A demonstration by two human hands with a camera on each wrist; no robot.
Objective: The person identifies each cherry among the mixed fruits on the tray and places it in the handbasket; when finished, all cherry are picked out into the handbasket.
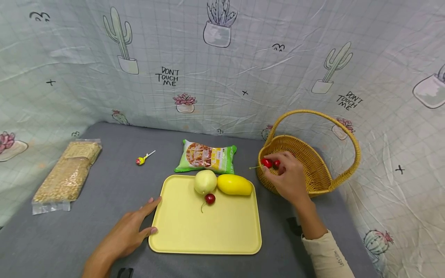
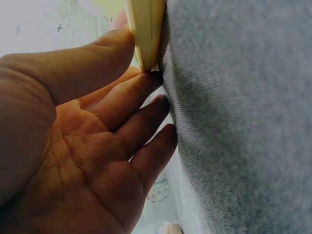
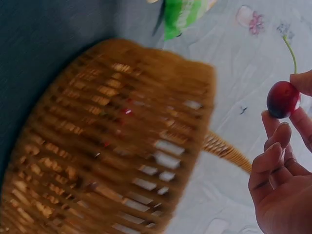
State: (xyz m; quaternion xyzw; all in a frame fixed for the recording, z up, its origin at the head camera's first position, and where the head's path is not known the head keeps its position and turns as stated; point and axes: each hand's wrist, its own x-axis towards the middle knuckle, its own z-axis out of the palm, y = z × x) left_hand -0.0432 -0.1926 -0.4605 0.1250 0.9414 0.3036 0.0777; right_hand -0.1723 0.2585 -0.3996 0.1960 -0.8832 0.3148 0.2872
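Observation:
My right hand [image 1: 286,177] is over the near left rim of the wicker basket [image 1: 293,143]. It pinches a red cherry [image 3: 282,100] by thumb and fingertips, the green stem sticking out. Another cherry [image 1: 276,164] shows just beyond the fingers, and red glints come through the weave in the right wrist view. My left hand [image 1: 126,233] lies at the left edge of the yellow tray [image 1: 205,239], thumb and fingertips touching its rim, fingers mostly straight. On the tray are a pale green round fruit [image 1: 205,182], a yellow mango [image 1: 235,184] and a dark red cherry [image 1: 210,199].
Behind the tray lies a green and white food packet [image 1: 208,156]. A wrapped lollipop [image 1: 140,160] and a clear bag of grains [image 1: 67,172] are on the left side of the grey cloth [image 1: 114,185]. The basket's tall handle [image 1: 356,154] arches up at the right.

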